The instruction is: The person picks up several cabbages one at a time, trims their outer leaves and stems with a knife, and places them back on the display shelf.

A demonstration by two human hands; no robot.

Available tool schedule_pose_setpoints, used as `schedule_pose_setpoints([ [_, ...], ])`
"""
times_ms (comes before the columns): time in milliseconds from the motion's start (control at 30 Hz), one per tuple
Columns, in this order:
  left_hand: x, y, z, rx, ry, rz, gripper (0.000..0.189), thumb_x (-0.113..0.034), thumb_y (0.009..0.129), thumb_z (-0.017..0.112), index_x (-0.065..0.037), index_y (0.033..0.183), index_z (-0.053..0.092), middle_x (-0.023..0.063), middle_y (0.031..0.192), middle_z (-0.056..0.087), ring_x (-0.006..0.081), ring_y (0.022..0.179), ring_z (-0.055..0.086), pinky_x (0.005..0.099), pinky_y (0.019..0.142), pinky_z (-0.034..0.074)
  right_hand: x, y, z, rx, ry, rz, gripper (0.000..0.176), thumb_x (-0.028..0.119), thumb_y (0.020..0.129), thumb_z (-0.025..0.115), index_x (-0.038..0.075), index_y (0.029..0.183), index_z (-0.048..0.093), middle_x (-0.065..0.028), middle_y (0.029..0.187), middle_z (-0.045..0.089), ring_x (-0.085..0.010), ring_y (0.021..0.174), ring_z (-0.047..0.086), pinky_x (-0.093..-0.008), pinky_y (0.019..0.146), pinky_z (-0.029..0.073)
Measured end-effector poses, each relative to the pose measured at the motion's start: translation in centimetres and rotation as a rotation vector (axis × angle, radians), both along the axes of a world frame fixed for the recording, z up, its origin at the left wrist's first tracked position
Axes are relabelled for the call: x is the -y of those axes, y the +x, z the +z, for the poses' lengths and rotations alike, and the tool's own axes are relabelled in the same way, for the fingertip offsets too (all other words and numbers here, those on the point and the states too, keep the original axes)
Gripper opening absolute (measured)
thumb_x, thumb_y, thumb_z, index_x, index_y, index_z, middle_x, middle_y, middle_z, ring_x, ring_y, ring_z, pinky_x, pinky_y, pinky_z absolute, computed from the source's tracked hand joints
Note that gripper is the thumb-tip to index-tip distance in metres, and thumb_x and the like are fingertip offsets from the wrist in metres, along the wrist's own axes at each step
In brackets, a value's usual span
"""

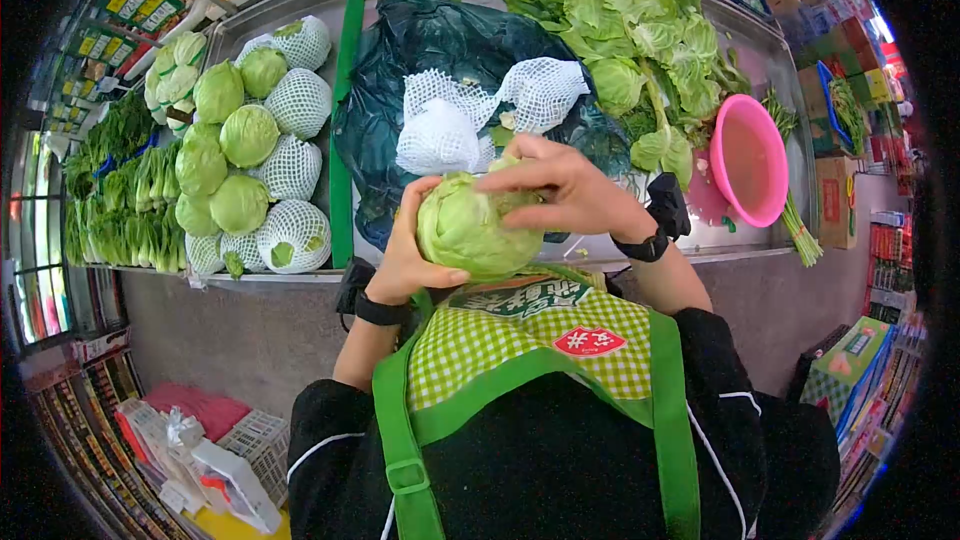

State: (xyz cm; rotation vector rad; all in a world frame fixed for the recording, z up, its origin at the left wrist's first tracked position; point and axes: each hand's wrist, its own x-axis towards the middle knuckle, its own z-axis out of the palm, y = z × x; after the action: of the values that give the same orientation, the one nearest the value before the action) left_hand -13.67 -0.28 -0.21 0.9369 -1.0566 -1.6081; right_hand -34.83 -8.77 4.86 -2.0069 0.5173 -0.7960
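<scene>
Cabbage pile [250, 150] left on the tabletop [730, 240], nets [480, 110] on a bag [450, 40] centre, leaves [640, 30] and basin [750, 160] right, held cabbage [465, 230] in front

My left hand [405, 258] cups the cabbage [470, 230] from its left side, palm pressed against it, thumb laid along its lower edge and fingers curled up behind it. My right hand [560, 190] lies over the cabbage's top right, fingers [510, 180] spread and bent onto its crown. Both bare forearms rise from below the cabbage, wrists angled in toward it.
</scene>
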Motion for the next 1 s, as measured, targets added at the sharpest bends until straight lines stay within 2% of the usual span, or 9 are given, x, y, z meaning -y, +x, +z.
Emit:
schedule_pose_setpoints([
  [167,-0.2,-0.2,-0.3,-0.02,0.061,-0.01,0.096,-0.02,0.044,0.082,-0.004,0.122,0.027,0.0097,0.116,0.041,0.0197,0.11,0.042,0.0319,0.094,0.033,-0.2,0.4,0.5,-0.058,-0.011,0.102,0.018,0.0,0.065,0.066,0.005,0.079,0.056,-0.0069,0.079,0.048,-0.0216,0.072,0.049,-0.0289,0.061,0.039],
  [333,-0.6,-0.9,-0.1,-0.083,0.109,0.044,0.094,-0.02,0.045,0.082,-0.005,0.121,0.028,0.008,0.116,0.041,0.0185,0.11,0.042,0.0318,0.094,0.034,0.0,0.0,-1.3,-0.019,-0.086,0.079,0.016,-0.003,0.068,0.061,0.003,0.08,0.052,-0.006,0.079,0.047,-0.0189,0.069,0.048,-0.0264,0.057,0.037],
  [467,-0.5,-0.8,0.0,-0.211,0.11,0.103,0.094,-0.017,0.046,0.082,-0.005,0.121,0.027,0.0079,0.115,0.043,0.0187,0.109,0.043,0.0326,0.094,0.036,0.7,-1.1,-2.4,-0.038,0.007,-0.258,0.009,0.001,0.076,0.056,0.002,0.082,0.049,-0.0025,0.078,0.046,-0.009,0.064,0.042,-0.0216,0.054,0.033],
  [567,-0.4,-0.7,0.7,-0.034,-0.003,0.157,0.094,-0.017,0.046,0.082,-0.003,0.12,0.027,0.0097,0.115,0.041,0.02,0.109,0.043,0.0327,0.094,0.035,0.4,-1.1,-1.4,-0.02,0.273,-0.353,0.013,0.007,0.078,0.059,0.001,0.084,0.049,0.0017,0.073,0.047,-0.0052,0.06,0.04,-0.0207,0.053,0.034],
  [667,-0.4,-1.1,0.8,0.255,-0.136,0.218,0.094,-0.02,0.045,0.082,-0.002,0.12,0.028,0.0105,0.112,0.04,0.0206,0.106,0.043,0.0322,0.092,0.036,-1.9,0.2,-0.1,0.034,0.213,-0.313,0.017,0.009,0.076,0.062,0.001,0.086,0.051,0.0021,0.07,0.046,-0.0049,0.059,0.041,-0.02,0.051,0.033],
  [733,-0.5,-1.4,1.4,0.621,-0.286,0.306,0.093,-0.02,0.045,0.082,-0.002,0.119,0.029,0.0103,0.11,0.039,0.0203,0.104,0.043,0.0321,0.091,0.036,-2.9,0.4,0.7,-0.134,0.203,-0.315,0.021,0.009,0.074,0.065,0.001,0.088,0.051,0.0014,0.07,0.047,-0.0046,0.059,0.042,-0.0198,0.051,0.035],
  [867,-0.5,-1.9,1.0,0.655,-0.303,0.399,0.092,-0.02,0.045,0.082,-0.001,0.119,0.029,0.0105,0.111,0.038,0.0204,0.103,0.043,0.0318,0.091,0.036,-3.6,0.9,-0.7,-0.191,0.293,-0.43,0.021,0.007,0.074,0.065,0.002,0.087,0.051,0.0013,0.07,0.048,-0.0037,0.06,0.045,-0.02,0.053,0.038],
  [933,-0.5,-1.8,0.9,0.571,-0.266,0.396,0.092,-0.019,0.046,0.081,-0.002,0.119,0.028,0.0107,0.111,0.038,0.0203,0.104,0.043,0.0321,0.091,0.036,-3.9,0.7,-2.3,0.012,0.422,-0.424,0.015,0.005,0.077,0.062,0.002,0.086,0.051,0.0021,0.069,0.047,-0.0033,0.06,0.045,-0.0187,0.053,0.037],
  [1000,-0.5,-1.8,0.9,0.401,-0.194,0.386,0.091,-0.017,0.047,0.081,-0.002,0.119,0.027,0.0112,0.112,0.04,0.0202,0.106,0.043,0.0328,0.091,0.037,-3.9,0.7,-3.5,0.196,0.339,-0.47,0.013,0.01,0.08,0.06,0.002,0.082,0.049,0.0005,0.067,0.049,-0.0065,0.053,0.044,-0.0227,0.045,0.036],
])
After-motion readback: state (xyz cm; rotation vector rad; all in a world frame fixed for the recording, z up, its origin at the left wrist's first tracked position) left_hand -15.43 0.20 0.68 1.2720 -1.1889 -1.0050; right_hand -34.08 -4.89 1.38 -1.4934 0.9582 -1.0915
